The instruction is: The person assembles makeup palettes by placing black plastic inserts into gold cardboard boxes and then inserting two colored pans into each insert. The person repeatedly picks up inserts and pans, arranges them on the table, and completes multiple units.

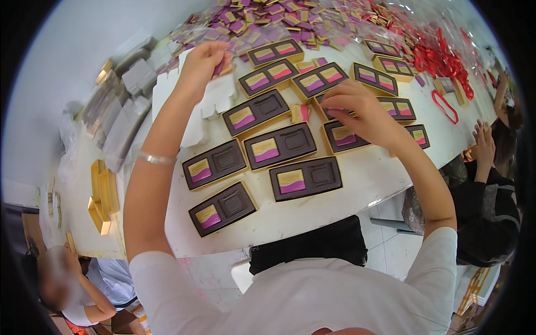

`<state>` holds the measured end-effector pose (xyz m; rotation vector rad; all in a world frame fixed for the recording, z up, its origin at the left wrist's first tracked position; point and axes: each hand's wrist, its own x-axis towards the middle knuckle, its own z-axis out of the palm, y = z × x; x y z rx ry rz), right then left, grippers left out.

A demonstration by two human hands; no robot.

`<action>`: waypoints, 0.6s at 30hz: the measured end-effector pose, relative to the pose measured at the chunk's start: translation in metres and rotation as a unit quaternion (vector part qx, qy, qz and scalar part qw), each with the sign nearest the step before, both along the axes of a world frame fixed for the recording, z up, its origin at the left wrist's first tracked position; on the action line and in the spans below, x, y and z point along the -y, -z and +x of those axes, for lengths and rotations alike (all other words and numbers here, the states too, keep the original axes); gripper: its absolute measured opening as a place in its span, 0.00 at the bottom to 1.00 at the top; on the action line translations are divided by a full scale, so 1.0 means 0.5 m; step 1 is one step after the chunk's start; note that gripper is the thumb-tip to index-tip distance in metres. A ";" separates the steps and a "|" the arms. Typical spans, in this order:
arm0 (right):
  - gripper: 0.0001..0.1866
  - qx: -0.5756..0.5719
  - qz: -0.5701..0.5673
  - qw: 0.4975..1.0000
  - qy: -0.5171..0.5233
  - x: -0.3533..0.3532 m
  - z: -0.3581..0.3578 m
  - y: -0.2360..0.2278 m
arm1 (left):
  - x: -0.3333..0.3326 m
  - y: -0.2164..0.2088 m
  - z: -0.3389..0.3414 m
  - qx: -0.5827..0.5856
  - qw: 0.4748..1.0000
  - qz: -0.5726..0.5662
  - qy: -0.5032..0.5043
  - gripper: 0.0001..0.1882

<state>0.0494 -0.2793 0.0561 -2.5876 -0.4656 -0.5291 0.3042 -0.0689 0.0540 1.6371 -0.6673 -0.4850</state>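
Gold-rimmed boxes with dark two-part trays cover the table. Several in front, such as the dark-tray box (279,146), have a gold-and-purple packet (265,149) in the left compartment and a bare right compartment. Farther back, boxes like this filled box (321,80) carry a second packet, gold and pink. My left hand (200,64) is raised beyond the front boxes, its fingers closed round small purple-and-gold packets (219,68). Over a box at the right, my right hand (365,110) pinches a small purple packet (336,109), partly hidden by the fingers.
A large heap of purple-and-gold packets (279,19) lies at the back. Red ribbons (446,61) pile up at the back right. White cartons (209,103) and clear plastic trays (120,106) stand left, near empty gold boxes (102,192). Other people sit at both sides.
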 end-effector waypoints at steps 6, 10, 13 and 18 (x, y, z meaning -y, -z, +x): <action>0.10 -0.090 -0.187 0.975 -0.080 -0.023 0.086 0.042 | 0.133 0.012 0.019 0.188 0.975 0.043 -0.109 0.16; 0.05 -0.027 -0.230 0.971 -0.064 -0.031 0.104 0.059 | 0.092 -0.025 -0.078 0.248 0.965 0.076 -0.035 0.16; 0.04 -0.017 -0.202 0.978 -0.057 -0.037 0.113 0.069 | 0.034 -0.046 -0.171 0.227 0.972 0.067 0.013 0.15; 0.05 -0.002 -0.173 0.984 -0.042 -0.028 0.111 0.084 | -0.029 -0.047 -0.221 0.148 0.981 0.086 0.095 0.11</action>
